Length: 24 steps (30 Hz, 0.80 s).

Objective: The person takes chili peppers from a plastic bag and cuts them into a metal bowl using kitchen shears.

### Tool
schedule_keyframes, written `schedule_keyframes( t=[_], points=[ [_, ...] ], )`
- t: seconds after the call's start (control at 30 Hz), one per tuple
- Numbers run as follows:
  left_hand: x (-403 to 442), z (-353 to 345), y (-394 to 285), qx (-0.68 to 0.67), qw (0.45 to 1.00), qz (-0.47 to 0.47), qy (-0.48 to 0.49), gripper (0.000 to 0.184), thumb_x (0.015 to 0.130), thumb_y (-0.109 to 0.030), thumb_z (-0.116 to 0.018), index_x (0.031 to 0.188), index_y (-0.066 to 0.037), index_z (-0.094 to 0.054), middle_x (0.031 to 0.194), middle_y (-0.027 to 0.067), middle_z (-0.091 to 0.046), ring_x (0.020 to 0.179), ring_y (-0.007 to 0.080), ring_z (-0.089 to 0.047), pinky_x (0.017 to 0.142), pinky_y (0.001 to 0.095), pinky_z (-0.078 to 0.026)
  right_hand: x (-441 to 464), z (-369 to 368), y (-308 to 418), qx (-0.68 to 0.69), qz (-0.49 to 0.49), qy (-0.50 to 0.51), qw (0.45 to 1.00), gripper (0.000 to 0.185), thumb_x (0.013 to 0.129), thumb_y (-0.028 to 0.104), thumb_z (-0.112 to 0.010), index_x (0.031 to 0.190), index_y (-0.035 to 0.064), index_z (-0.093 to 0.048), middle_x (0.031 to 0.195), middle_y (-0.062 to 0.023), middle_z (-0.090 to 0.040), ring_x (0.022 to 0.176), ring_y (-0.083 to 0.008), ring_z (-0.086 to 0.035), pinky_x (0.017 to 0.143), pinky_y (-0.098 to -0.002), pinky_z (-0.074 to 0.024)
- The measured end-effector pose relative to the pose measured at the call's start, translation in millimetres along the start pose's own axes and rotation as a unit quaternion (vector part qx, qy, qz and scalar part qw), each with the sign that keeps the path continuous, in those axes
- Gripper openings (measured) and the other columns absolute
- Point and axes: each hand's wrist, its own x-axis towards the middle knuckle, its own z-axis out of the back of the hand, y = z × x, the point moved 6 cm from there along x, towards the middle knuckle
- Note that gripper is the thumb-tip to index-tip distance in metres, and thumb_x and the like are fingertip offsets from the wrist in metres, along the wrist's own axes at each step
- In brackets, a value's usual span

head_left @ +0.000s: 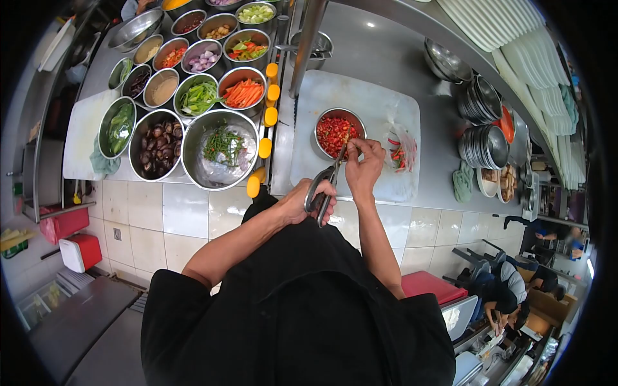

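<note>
My left hand (312,201) is wrapped round the handles of dark metal scissors (329,175), whose blades point up to the right over the rim of a metal bowl (317,143). Chopped red chillies (336,132) fill much of this bowl. At the blade tips, my right hand (364,163) has its fingers pinched together; whatever it holds is too small to make out. Just right of it, a clear plastic bag (400,145) with whole red chillies lies on the white cutting board (360,85) under the bowl.
Metal tubs of carrot strips (242,94), mushrooms (156,145) and herbs (222,145) stand at the left. A metal post (309,48) rises behind the board. Stacked bowls (479,101) stand right, below plates (496,19) on a shelf. Other people (505,289) are at lower right.
</note>
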Motion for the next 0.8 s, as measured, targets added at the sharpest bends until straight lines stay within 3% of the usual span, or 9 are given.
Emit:
schedule_keyframes(
  t=[0.17, 0.27, 0.47, 0.63, 0.73, 0.8],
  points=[
    [3.8, 8.7, -0.3, 0.045, 0.998, -0.017, -0.028, 0.035, 0.079, -0.034, -0.062, 0.081, 0.001, -0.059, 0.071, 0.0121, -0.059, 0.056, 0.0219, -0.060, 0.050, 0.0336, -0.052, 0.3, -0.5, -2.8, -0.001, 0.008, 0.000, 1.000, 0.010, 0.078, 0.010, -0.066, 0.087, 0.0075, -0.070, 0.088, -0.0077, -0.058, 0.087, -0.0271, -0.050, 0.077, -0.0376, -0.0413],
    [2.4, 5.5, 6.2, -0.020, 1.000, 0.018, 0.012, 0.037, 0.079, -0.037, -0.061, 0.081, 0.000, -0.058, 0.071, 0.0115, -0.058, 0.057, 0.0217, -0.059, 0.053, 0.0345, -0.051, 2.1, 0.8, -0.8, -0.004, 0.005, 0.004, 1.000, 0.010, 0.079, 0.010, -0.066, 0.087, 0.0074, -0.070, 0.088, -0.0077, -0.058, 0.087, -0.0273, -0.050, 0.077, -0.0378, -0.0414],
    [0.9, 1.0, 6.4, 0.003, 0.999, 0.033, 0.025, 0.040, 0.078, -0.041, -0.060, 0.082, -0.001, -0.058, 0.071, 0.0114, -0.058, 0.059, 0.0220, -0.059, 0.056, 0.0346, -0.051, 3.1, 2.1, 2.6, -0.012, 0.010, 0.008, 1.000, 0.008, 0.079, 0.011, -0.066, 0.085, 0.0066, -0.069, 0.089, -0.0082, -0.058, 0.087, -0.0274, -0.050, 0.077, -0.0377, -0.0413],
    [3.4, 3.6, 7.9, -0.013, 0.999, 0.026, 0.030, 0.040, 0.078, -0.042, -0.059, 0.080, -0.003, -0.058, 0.070, 0.0114, -0.059, 0.059, 0.0217, -0.059, 0.057, 0.0341, -0.051, 12.9, 15.4, 9.5, 0.017, 0.026, -0.057, 0.998, 0.007, 0.079, 0.012, -0.067, 0.083, 0.0058, -0.068, 0.087, -0.0096, -0.057, 0.087, -0.0272, -0.052, 0.076, -0.0371, -0.0418],
    [3.4, 2.2, 6.4, -0.016, 0.999, 0.030, 0.038, 0.038, 0.079, -0.041, -0.058, 0.080, -0.003, -0.059, 0.070, 0.0110, -0.059, 0.060, 0.0215, -0.059, 0.058, 0.0336, -0.051, 30.6, 19.2, 46.3, 0.147, 0.023, -0.061, 0.987, 0.006, 0.080, 0.011, -0.067, 0.080, 0.0049, -0.066, 0.085, -0.0106, -0.057, 0.084, -0.0268, -0.053, 0.073, -0.0369, -0.0427],
    [5.7, 1.8, 4.8, -0.014, 0.999, 0.007, 0.038, 0.041, 0.081, -0.044, -0.057, 0.082, -0.003, -0.059, 0.071, 0.0107, -0.059, 0.061, 0.0214, -0.060, 0.058, 0.0338, -0.051, 37.7, 6.0, 90.3, 0.210, 0.103, -0.018, 0.972, 0.006, 0.079, 0.010, -0.068, 0.079, 0.0048, -0.065, 0.085, -0.0120, -0.057, 0.082, -0.0274, -0.053, 0.071, -0.0368, -0.0431]
  ],
)
